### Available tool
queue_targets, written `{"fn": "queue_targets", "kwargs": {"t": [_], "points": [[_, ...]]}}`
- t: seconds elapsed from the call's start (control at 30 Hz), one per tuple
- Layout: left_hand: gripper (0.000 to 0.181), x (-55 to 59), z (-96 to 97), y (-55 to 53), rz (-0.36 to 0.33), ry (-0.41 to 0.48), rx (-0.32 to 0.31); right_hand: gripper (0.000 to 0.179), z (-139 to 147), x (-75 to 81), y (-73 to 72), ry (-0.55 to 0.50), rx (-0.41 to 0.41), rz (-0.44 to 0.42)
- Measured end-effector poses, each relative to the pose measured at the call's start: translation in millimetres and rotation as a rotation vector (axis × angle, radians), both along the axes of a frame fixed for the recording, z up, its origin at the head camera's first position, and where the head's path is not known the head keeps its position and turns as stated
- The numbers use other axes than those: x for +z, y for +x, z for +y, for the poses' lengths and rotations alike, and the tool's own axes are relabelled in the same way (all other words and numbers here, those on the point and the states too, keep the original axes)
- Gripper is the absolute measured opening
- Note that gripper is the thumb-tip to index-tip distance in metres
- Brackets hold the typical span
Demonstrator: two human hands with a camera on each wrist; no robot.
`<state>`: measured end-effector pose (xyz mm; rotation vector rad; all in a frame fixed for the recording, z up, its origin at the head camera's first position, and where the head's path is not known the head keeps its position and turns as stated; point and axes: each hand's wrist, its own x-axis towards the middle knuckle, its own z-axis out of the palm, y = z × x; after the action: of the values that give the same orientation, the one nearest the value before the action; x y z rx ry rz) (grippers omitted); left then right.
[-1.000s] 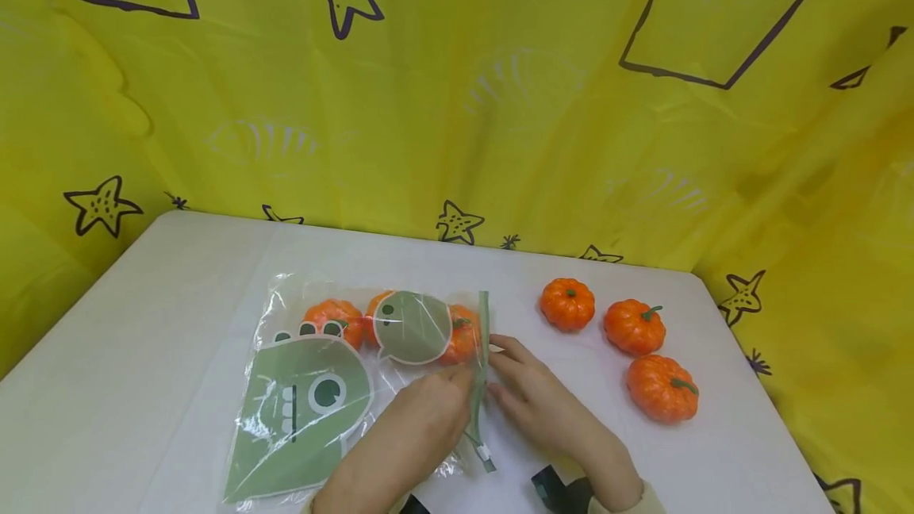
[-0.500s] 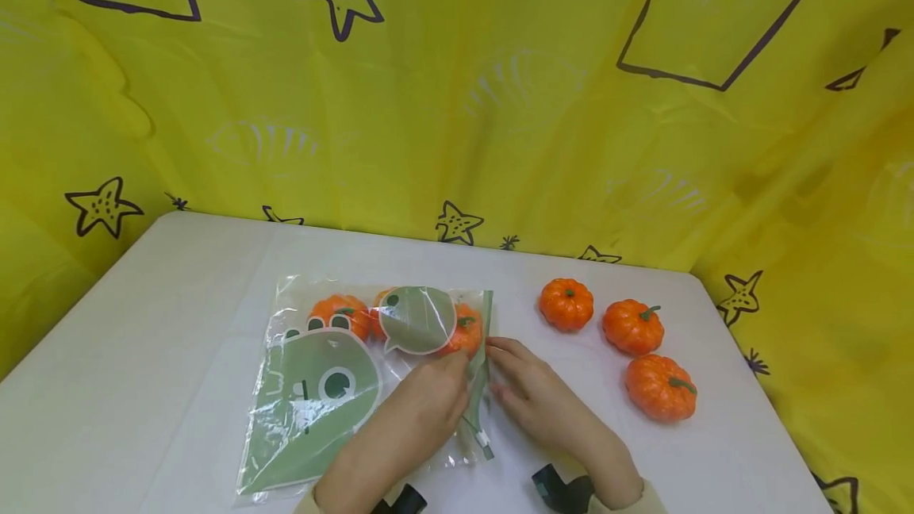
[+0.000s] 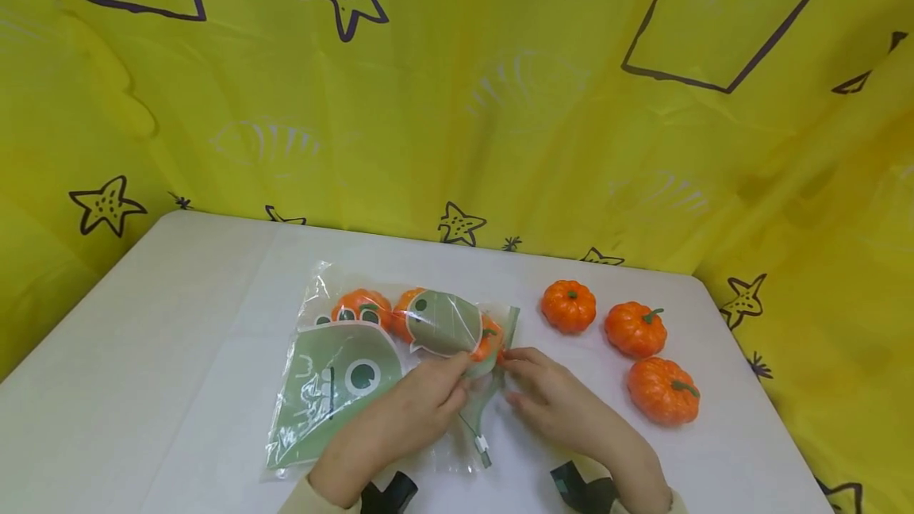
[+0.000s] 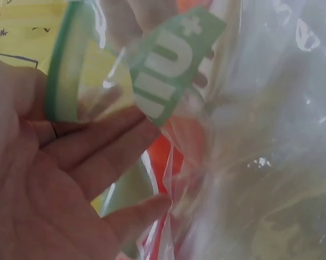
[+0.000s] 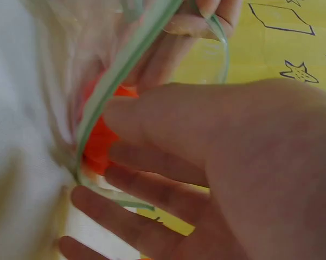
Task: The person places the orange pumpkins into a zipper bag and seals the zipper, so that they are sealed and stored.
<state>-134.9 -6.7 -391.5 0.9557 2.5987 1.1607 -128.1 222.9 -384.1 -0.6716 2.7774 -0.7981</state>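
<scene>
A clear zip bag (image 3: pixel 307 439) with green cartoon prints lies flat on the table. Inside are three small orange pumpkins; one pumpkin (image 3: pixel 490 337) sits right at its mouth on the right side. My left hand (image 3: pixel 421 399) pinches the upper layer of the mouth between thumb and finger, lifting it apart from the lower layer. My right hand (image 3: pixel 557 399) is at the mouth, its fingertips by that pumpkin and the green zip strip (image 5: pixel 100 92). In the right wrist view its fingers are spread and fairly straight. A white slider (image 3: pixel 481 444) sits near the strip's lower end.
Three loose pumpkins stand right of the hands: one pumpkin (image 3: pixel 568 306) farther back, a second pumpkin (image 3: pixel 634 328) beside it and a third pumpkin (image 3: pixel 662 391) nearer. A yellow patterned curtain (image 3: pixel 457 101) surrounds the white table (image 3: pixel 178 324) at the back and sides.
The bag with its pumpkins has shifted to the right. My left hand has raised and folded back the upper layer, so the mouth gapes wider. The loose pumpkins stay where they were.
</scene>
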Motion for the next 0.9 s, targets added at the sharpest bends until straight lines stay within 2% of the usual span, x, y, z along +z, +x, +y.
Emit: {"fn": "queue_targets", "kwargs": {"t": [0.2, 0.3, 0.4, 0.53, 0.63, 0.73, 0.83, 0.9], "points": [[0.012, -3.2, -5.6, -6.0, -0.006, 0.056, -0.016, 0.037, 2, 5.7, 2.5, 0.011, 0.027, -0.078], [0.009, -2.3, -6.0, -6.9, -0.004, 0.043, -0.004, 0.039, 2, 6.8, 2.4, 0.012, 0.027, -0.11], [0.004, 0.5, -0.7, -1.6, 0.099, -0.035, 0.029, 0.041, 2, 6.2, 2.1, 0.008, 0.02, -0.11], [0.021, 3.8, 12.9, 12.9, 0.32, -0.145, 0.12, 0.044, 2, 3.3, 1.5, 0.005, -0.003, -0.082], [0.039, 4.0, 22.0, 24.2, 0.367, -0.241, 0.211, 0.045, 3, 0.9, 0.9, 0.002, -0.021, -0.07], [0.043, 4.0, 27.2, 33.6, 0.383, -0.346, 0.295, 0.046, 2, -0.8, 0.3, -0.005, -0.036, -0.074], [0.027, 5.3, 30.0, 39.0, 0.426, -0.411, 0.336, 0.047, 2, -1.6, -0.6, -0.01, -0.044, -0.08], [0.019, 6.6, 31.5, 40.2, 0.408, -0.435, 0.33, 0.047, 2, -1.6, -1.0, -0.013, -0.049, -0.078]]}}
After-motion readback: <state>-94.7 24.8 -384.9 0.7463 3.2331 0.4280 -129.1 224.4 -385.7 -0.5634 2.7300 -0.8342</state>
